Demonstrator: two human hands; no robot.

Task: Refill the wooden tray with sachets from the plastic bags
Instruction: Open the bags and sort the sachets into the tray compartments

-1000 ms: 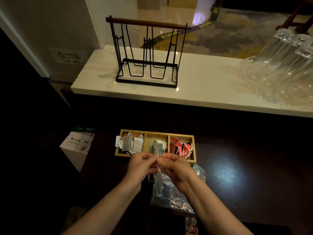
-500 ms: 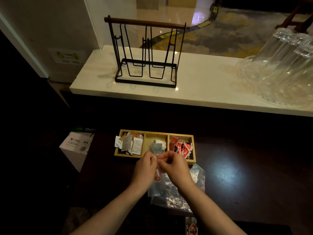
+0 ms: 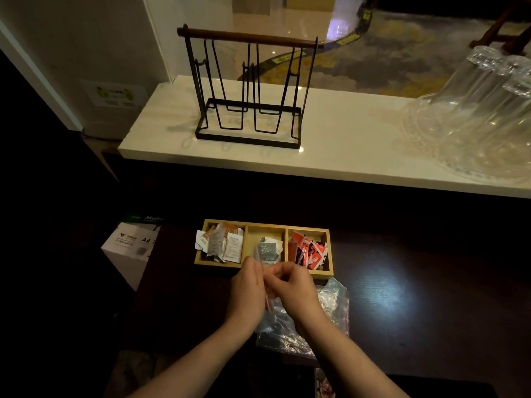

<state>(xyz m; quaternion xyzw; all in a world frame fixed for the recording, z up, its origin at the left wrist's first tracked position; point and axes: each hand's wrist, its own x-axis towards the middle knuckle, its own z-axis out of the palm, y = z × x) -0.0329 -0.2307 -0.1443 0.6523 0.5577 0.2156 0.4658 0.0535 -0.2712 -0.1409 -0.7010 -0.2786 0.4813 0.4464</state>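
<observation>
Head view: plastic bag held upright, mouth pinched between left hand and right hand, fingers curled on rim. Wooden tray located directly beyond hands, long axis left-right; middle compartment nearest, holding few grey sachets. Hands judged about equally near. Dark table beneath; pale counter with wire rack behind.

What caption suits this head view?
Both hands pinch a plastic bag just before a wooden tray of sachets.
</observation>
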